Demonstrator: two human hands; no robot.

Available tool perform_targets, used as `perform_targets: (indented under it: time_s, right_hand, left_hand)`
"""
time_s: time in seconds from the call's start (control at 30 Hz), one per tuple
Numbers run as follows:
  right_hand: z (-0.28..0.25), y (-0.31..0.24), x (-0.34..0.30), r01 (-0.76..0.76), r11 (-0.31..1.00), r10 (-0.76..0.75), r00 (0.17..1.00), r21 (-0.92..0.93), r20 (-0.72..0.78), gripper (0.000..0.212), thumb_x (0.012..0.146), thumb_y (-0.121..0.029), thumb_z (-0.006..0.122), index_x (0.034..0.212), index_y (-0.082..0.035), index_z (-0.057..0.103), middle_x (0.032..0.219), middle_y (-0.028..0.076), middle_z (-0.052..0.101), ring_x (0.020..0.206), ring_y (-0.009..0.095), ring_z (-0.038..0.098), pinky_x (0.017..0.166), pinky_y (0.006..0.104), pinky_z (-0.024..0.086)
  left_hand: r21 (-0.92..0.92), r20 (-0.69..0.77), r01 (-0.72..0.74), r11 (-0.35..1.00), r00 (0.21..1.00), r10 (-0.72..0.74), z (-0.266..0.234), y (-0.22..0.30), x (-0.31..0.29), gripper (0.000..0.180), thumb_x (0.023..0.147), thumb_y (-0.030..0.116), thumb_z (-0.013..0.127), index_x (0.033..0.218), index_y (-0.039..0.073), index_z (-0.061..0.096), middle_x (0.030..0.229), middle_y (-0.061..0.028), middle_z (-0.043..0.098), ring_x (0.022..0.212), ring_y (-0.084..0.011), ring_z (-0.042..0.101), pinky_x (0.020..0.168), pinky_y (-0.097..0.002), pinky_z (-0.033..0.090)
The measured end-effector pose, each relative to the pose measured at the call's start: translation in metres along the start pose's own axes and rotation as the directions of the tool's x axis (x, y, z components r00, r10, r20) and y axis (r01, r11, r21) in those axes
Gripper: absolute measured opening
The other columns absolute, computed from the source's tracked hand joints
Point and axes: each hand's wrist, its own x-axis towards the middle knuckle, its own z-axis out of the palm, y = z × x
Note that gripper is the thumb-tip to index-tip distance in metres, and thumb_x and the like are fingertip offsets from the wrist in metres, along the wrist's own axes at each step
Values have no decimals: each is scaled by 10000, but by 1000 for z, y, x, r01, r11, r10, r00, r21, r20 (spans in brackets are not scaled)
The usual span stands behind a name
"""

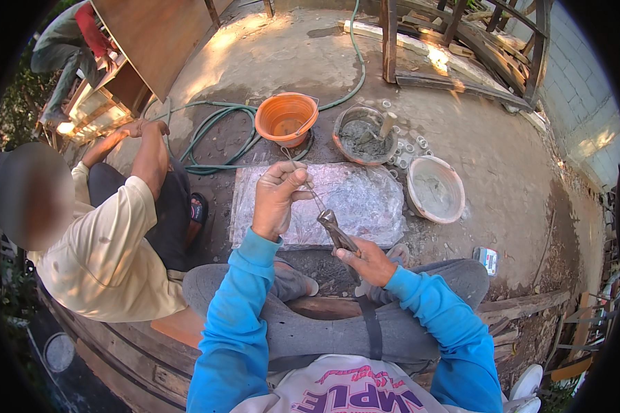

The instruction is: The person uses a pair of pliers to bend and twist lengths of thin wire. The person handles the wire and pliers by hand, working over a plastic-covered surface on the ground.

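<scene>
My left hand [275,199] is raised in front of me, thumb and fingers pinching a thin bent wire [315,196]. One looped end of the wire sticks out above the fingers. Its other end runs down to the jaws of the dark metal pliers [333,227]. Wrapped round the handles of the pliers is my right hand [369,263], lower and to the right. The jaws meet the wire, though whether they clamp it is too small to make out. Both hands are above my lap, in front of a plastic-covered flat slab [351,180].
An orange bucket [287,118], a bucket of wet grey mortar [357,140] and a whitish basin [434,189] stand beyond the slab. Small ring-shaped pieces [413,146] lie between them. A green hose [217,134] coils left. One person [110,241] sits close on my left; another [72,48] bends behind.
</scene>
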Motion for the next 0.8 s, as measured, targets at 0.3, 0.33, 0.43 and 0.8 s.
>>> perform_targets:
  time_s: [0.3,0.33,0.43,0.8]
  right_hand:
    - [-3,-6,-3,10,1000,-10,1000,-20,6,462,973,-393,538,1229,-9,535,729,47,481,648,121,428,581,311,386]
    - [-2,-2,-2,4,1000,-4,1000,1,4,462,974,-392,536,1234,-10,532,734,49,487,653,121,432,587,310,391]
    - [1,-6,-3,-15,997,16,1000,79,-17,460,970,-398,543,1212,-8,549,743,64,515,667,135,461,607,325,411]
    - [3,-9,2,-92,990,84,994,-111,-76,464,789,-442,765,943,-45,581,743,20,519,710,134,474,629,328,399]
  left_hand:
    - [77,-11,-42,996,999,43,3,-3,-2,156,868,127,701,958,24,627,896,-54,653,800,-128,654,634,-263,586]
    - [87,-13,-44,995,999,45,4,-3,-2,138,868,125,699,933,32,621,908,-49,644,799,-127,650,633,-268,585]
    - [98,-18,-26,995,999,28,5,-3,-3,119,871,118,693,914,38,617,907,-45,642,804,-123,647,639,-274,586]
    - [77,0,-62,995,998,62,7,-7,-5,193,867,123,703,996,-4,637,870,-77,671,800,-140,667,638,-271,594]
